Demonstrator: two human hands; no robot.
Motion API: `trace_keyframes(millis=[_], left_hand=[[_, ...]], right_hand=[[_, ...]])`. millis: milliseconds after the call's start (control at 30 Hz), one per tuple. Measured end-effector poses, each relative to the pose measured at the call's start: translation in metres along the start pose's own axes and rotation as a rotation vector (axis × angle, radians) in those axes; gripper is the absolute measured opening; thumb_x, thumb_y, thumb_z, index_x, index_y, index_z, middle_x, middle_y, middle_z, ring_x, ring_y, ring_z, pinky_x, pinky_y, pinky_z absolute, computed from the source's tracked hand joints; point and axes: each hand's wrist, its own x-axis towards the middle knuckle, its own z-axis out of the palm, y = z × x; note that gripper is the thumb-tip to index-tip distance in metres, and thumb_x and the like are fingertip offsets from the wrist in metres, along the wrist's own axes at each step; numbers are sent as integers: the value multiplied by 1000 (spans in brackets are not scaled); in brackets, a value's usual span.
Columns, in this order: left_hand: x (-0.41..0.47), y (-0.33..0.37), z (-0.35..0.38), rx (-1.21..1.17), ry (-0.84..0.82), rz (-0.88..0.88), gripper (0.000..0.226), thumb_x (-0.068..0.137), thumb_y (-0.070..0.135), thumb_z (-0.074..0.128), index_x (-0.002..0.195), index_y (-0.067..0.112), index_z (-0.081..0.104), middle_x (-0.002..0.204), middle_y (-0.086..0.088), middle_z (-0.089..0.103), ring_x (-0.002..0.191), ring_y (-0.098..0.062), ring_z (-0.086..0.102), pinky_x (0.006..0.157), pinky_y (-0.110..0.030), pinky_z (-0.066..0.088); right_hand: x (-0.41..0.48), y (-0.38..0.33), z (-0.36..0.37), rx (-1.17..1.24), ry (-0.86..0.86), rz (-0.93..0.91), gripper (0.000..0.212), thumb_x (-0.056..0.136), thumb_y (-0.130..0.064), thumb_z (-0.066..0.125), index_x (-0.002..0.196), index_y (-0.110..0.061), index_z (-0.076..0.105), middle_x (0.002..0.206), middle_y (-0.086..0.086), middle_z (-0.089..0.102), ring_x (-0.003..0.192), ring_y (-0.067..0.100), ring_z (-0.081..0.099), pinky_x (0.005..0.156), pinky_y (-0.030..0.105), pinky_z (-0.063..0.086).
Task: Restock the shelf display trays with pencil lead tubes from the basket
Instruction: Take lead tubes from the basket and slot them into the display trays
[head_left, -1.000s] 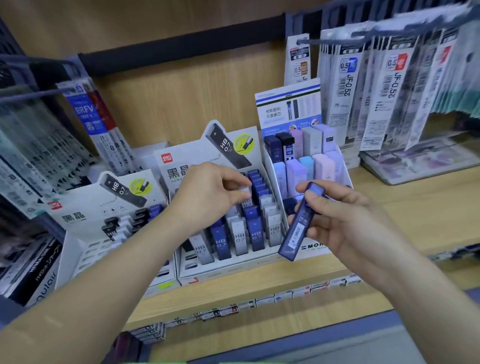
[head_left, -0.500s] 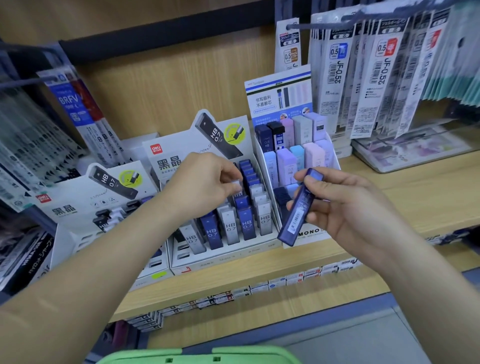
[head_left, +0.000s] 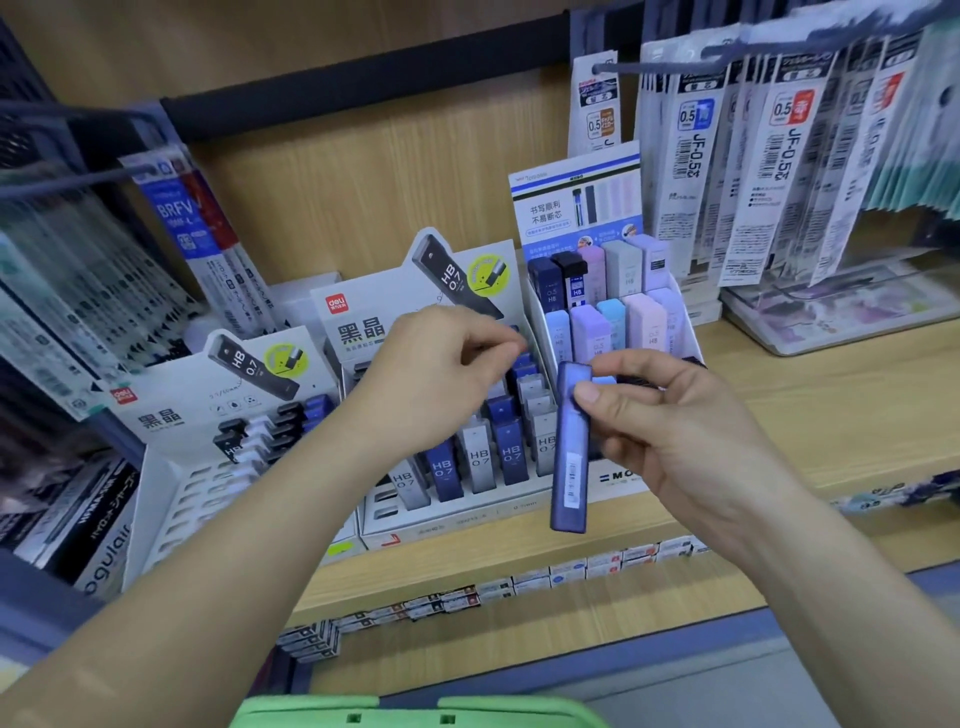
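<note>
The left display tray (head_left: 171, 499) is white, with a few black and blue tubes at its back and many open slots in front. Beside it on the right stands the middle display tray (head_left: 457, 519), holding rows of blue and grey tubes marked HB 0.7. In front of it, in the air, is the pencil lead tube (head_left: 570, 467): long, flat and dark blue, with a lighter top and a small white label low on its face. Behind it stands the right display tray (head_left: 688, 332), with pastel tubes. The green basket (head_left: 415, 713) shows only its rim at the bottom edge.

One second ago the tube leaned with its top to the right; now it is almost upright. The basket rim was not in view then.

The left hand (head_left: 431, 379) stays over the back rows of the middle tray, its fingers curled and the tips close together; whether they pinch a tube I cannot tell. The right hand (head_left: 691, 436) holds the dark blue tube near its top, with the thumb on the front face and the fingers behind.
</note>
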Motion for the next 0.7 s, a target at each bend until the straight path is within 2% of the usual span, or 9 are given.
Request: trace_keyframes(millis=[67,167,200,267,333,400,500,600,700], left_hand=[[-16,10,-5,-419,-159,-40,16,91,25,62,104,24,72,89,13,73,89,-4,65,83,-20,52],[-34,7,-9,-551,-262,-43,29,78,22,74,107,24,72,102,0,73,102,-26,65,94,-36,53],[-38,5,-12,-583,-226,-64,30,70,20,77,100,23,74,98,-3,74,97,-28,66,92,-36,54],[-44,0,-19,-662,-130,-115,23,60,21,78,83,18,77,82,-5,74,74,-20,68,76,-25,56],[-49,-3,-25,-640,-15,-133,18,59,27,77,71,14,74,66,-1,69,58,-8,58,57,-16,47],[-52,-9,-32,-530,112,-143,23,62,37,75,68,15,73,57,3,60,51,-7,45,50,-18,38],[-48,-16,-46,-406,269,-160,8,76,29,75,69,27,72,54,3,61,49,-8,47,53,-18,42],[-34,-21,-51,-236,345,-137,10,86,18,70,84,26,75,65,12,68,58,-10,59,66,-19,49],[-21,-15,-42,-116,346,-99,9,86,18,70,92,20,77,72,23,64,67,0,59,66,-10,46]], right_hand=[[-2,2,7,23,-44,13,30,59,-17,74,86,-11,63,64,4,69,51,11,57,51,19,41],[-7,7,19,117,-132,61,20,64,-14,70,81,-8,61,58,2,64,50,9,52,48,15,41],[-9,8,23,134,-163,78,19,66,-15,69,82,-7,62,60,2,65,51,10,53,48,15,42],[-14,9,28,87,-247,111,19,74,-20,65,85,-5,67,69,7,71,56,12,62,50,17,47],[-20,6,30,-50,-344,143,27,77,-30,64,91,-9,71,82,12,74,65,15,67,56,20,50],[-22,3,28,-250,-379,129,28,76,-34,66,91,-11,72,86,11,75,70,15,68,61,21,51],[-18,1,19,-555,-206,-21,10,86,-23,69,82,-14,71,78,6,74,66,12,66,61,22,49],[-9,5,7,-717,44,-218,16,92,-15,64,79,-22,70,73,3,71,62,10,64,65,26,47],[-7,10,4,-829,79,-325,22,93,-12,61,90,-32,68,70,-6,64,66,15,62,59,18,45]])
